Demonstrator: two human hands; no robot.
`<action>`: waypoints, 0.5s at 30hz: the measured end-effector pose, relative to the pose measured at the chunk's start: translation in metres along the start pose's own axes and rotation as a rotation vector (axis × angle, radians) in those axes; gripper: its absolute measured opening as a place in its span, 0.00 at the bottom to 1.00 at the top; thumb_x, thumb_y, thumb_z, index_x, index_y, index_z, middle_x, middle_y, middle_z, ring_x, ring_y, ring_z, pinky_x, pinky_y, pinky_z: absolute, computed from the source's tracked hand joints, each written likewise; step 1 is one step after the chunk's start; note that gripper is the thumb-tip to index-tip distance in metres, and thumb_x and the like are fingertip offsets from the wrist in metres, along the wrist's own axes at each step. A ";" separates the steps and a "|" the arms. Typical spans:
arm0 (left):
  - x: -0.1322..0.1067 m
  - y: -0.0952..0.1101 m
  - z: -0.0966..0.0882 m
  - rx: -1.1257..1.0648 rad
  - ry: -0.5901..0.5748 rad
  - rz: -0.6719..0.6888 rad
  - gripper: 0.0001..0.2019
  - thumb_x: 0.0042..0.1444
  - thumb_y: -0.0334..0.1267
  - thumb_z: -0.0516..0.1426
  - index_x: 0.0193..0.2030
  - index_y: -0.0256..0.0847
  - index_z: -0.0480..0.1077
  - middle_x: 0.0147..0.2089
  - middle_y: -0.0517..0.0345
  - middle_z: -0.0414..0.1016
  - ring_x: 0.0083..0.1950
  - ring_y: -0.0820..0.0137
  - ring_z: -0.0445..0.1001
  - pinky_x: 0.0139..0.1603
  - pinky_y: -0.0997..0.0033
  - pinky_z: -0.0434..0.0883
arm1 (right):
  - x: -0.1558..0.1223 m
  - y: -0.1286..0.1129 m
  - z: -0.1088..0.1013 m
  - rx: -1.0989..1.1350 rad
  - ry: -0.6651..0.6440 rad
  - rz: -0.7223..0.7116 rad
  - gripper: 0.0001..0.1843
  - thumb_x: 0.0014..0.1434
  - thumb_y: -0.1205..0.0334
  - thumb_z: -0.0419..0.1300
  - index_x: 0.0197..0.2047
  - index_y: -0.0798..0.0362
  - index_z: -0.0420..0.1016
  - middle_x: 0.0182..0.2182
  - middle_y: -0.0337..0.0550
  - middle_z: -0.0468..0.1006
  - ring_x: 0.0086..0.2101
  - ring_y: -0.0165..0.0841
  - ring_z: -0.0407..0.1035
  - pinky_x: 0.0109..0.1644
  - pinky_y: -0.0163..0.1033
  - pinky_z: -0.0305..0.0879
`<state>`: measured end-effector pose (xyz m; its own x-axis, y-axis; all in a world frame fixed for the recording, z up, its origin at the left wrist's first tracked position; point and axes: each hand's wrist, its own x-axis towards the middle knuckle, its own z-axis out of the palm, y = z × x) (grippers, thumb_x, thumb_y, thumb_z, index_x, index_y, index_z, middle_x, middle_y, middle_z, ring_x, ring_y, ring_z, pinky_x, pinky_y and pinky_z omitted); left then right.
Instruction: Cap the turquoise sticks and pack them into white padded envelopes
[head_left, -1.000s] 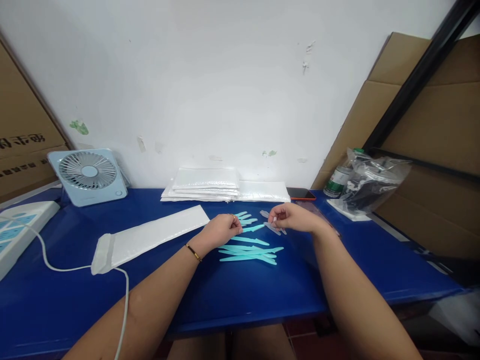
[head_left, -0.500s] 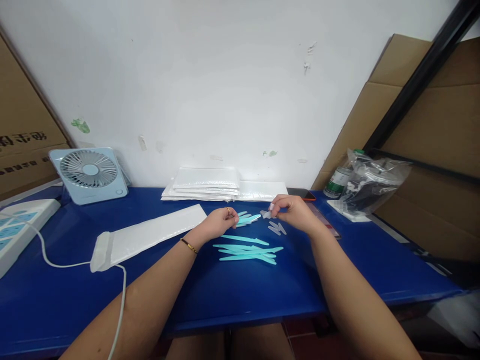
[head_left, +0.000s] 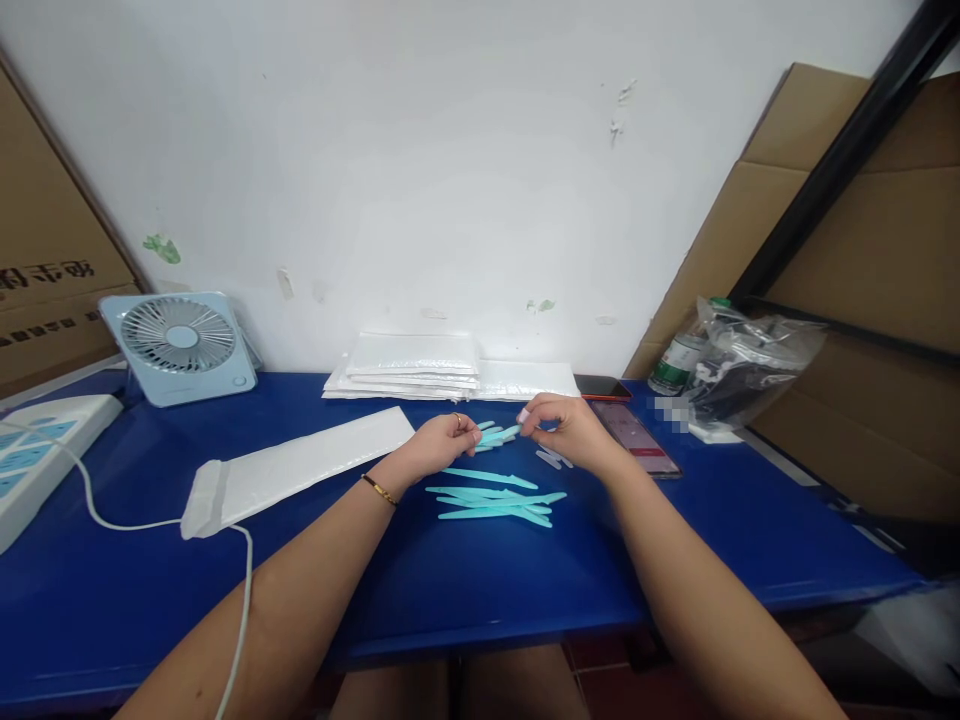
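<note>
Both hands meet over one turquoise eyebrow razor (head_left: pixel 511 432).
The left hand (head_left: pixel 444 445) pinches its handle; the right hand (head_left: pixel 561 428) is at the tip — what its fingertips grip is too small to tell. Loose razors (head_left: pixel 487 510) lie on the near side of the left hand, translucent blade covers (head_left: pixel 550 458) just under the right, a white padded mailer (head_left: pixel 315 465) left of the left hand — and a smartphone (head_left: pixel 637 440) right of the right.

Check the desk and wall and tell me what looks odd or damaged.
The wall has scuffed, peeled-looking spots, as though something was torn off. The white cable crosses over the left forearm, where it might snag. Several teal sticks lie crossed untidily.
</note>
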<state>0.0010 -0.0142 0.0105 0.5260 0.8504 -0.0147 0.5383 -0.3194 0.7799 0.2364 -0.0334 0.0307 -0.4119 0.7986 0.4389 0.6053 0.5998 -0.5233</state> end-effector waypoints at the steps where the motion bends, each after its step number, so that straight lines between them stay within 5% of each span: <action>1: 0.001 -0.002 0.001 0.107 0.050 0.010 0.14 0.58 0.47 0.48 0.36 0.40 0.68 0.31 0.57 0.72 0.31 0.70 0.67 0.32 0.72 0.61 | -0.001 0.003 -0.003 -0.040 -0.020 0.029 0.05 0.48 0.68 0.60 0.27 0.51 0.77 0.35 0.42 0.74 0.35 0.32 0.69 0.40 0.36 0.65; 5: 0.001 -0.003 0.002 0.456 0.203 0.104 0.11 0.56 0.44 0.52 0.39 0.42 0.70 0.38 0.53 0.73 0.43 0.62 0.68 0.42 0.65 0.61 | -0.006 0.022 -0.011 -0.212 -0.216 0.246 0.05 0.44 0.65 0.64 0.29 0.52 0.77 0.31 0.41 0.74 0.30 0.31 0.68 0.33 0.34 0.62; 9: -0.003 0.003 0.006 0.513 0.066 0.245 0.14 0.50 0.48 0.58 0.41 0.46 0.72 0.45 0.55 0.72 0.50 0.60 0.65 0.48 0.64 0.59 | -0.009 0.031 -0.008 -0.243 -0.387 0.384 0.06 0.42 0.66 0.64 0.28 0.53 0.77 0.29 0.42 0.76 0.29 0.32 0.68 0.31 0.33 0.61; 12: -0.004 0.006 0.012 0.513 -0.062 0.256 0.09 0.50 0.46 0.58 0.35 0.45 0.73 0.39 0.57 0.74 0.47 0.61 0.67 0.47 0.66 0.59 | -0.008 0.029 -0.004 -0.190 -0.378 0.332 0.03 0.44 0.67 0.61 0.27 0.54 0.75 0.27 0.41 0.76 0.28 0.31 0.68 0.30 0.33 0.61; 15: -0.004 0.004 0.016 0.467 -0.065 0.203 0.07 0.51 0.43 0.57 0.31 0.43 0.72 0.33 0.57 0.74 0.41 0.64 0.69 0.42 0.68 0.61 | -0.007 0.022 -0.005 0.068 -0.243 0.354 0.05 0.50 0.64 0.59 0.32 0.53 0.71 0.23 0.39 0.74 0.25 0.30 0.70 0.28 0.34 0.64</action>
<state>0.0118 -0.0254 0.0042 0.6822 0.7288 0.0579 0.6501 -0.6409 0.4081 0.2558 -0.0259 0.0198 -0.3407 0.9392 0.0434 0.6948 0.2826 -0.6614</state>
